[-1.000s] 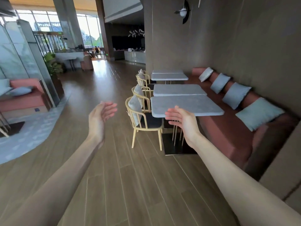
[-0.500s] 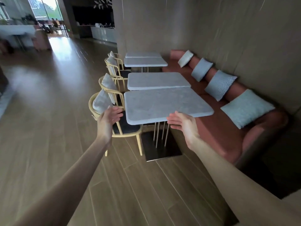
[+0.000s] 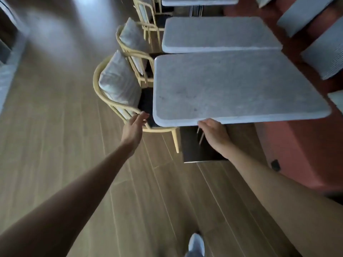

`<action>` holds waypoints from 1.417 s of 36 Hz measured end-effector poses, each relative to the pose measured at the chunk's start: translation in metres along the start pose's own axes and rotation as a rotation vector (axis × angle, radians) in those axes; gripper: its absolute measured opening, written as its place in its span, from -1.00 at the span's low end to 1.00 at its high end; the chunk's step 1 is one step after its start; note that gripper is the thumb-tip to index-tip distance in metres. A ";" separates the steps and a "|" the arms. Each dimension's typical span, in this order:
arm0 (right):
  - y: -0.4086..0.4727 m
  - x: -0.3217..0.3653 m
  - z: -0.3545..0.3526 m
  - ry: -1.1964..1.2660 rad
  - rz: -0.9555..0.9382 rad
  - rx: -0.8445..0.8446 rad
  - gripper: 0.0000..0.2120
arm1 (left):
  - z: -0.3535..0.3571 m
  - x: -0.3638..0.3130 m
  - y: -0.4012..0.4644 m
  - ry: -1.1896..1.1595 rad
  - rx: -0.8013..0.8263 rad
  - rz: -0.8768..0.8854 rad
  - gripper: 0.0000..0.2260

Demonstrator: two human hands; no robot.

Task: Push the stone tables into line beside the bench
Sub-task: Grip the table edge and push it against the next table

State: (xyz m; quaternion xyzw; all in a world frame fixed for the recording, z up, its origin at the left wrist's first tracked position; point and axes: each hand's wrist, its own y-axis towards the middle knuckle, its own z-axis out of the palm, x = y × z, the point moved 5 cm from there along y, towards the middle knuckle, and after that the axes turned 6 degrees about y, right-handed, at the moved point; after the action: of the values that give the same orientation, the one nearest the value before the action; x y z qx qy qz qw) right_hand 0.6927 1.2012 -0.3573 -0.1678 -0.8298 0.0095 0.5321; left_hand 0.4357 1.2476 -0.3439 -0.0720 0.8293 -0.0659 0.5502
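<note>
The nearest grey stone table stands right in front of me, its far edge close against a second stone table. A third table shows at the top edge. The red bench runs along their right side. My right hand is on the middle of the nearest table's front edge, fingers curled under the rim. My left hand hovers open just left of the table's front left corner, over a chair's rim, touching nothing.
Yellow chairs with grey back cushions sit tight against the tables' left side. Grey cushions lie on the bench. The table's dark square base rests on the wooden floor. My shoe is below.
I have stepped closer and my view has tilted down onto the nearest table. My left hand has moved right toward the table's corner. My right hand stays at the front edge.
</note>
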 end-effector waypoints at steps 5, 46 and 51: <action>0.086 -0.040 0.036 -0.159 -0.047 0.049 -0.70 | 0.050 0.043 0.082 0.192 0.044 0.066 -0.68; 0.238 -0.082 0.086 -0.996 -0.576 -0.237 -0.69 | 0.163 0.080 0.231 0.933 -0.256 0.719 -0.67; 0.247 -0.079 0.091 -0.989 -0.575 -0.260 -0.70 | 0.161 0.080 0.246 0.909 -0.250 0.737 -0.69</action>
State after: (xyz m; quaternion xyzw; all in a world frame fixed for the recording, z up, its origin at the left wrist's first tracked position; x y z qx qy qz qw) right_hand 0.7078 1.4265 -0.5141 0.0246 -0.9861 -0.1600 0.0380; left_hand 0.5423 1.4688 -0.5246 0.1915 0.9534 0.2032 0.1140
